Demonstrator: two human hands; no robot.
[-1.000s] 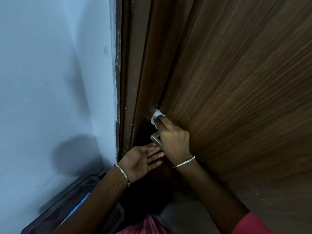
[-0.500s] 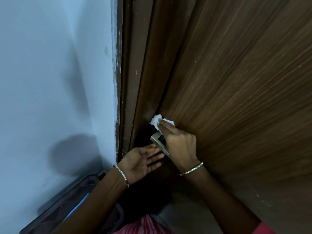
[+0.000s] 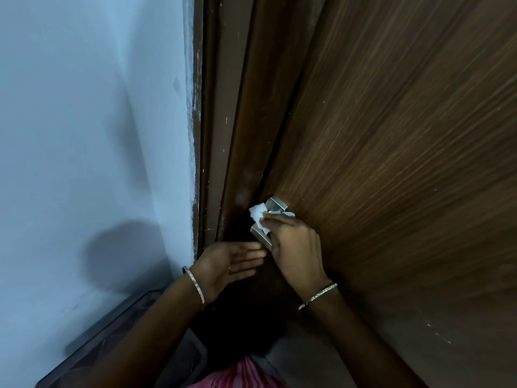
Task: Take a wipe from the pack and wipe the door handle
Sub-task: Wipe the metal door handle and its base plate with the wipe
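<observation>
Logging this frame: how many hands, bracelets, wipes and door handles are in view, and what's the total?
Hands: 2 (left hand, right hand)
Bracelets: 2 (thin silver bracelet on left wrist, another on right)
Wipes: 1 (crumpled white wipe)
Door handles: 1 (square silver metal door handle)
Total: 6

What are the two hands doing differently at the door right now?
The right hand holds a crumpled white wipe against the metal door handle; the left hand holds nothing. The right hand shows its back, fingers bent over the wipe; the left hand lies palm up, fingers straight. The right hand is up at the handle; the left hand sits lower, beside the handle's end. Both wrists wear a thin bracelet.
</observation>
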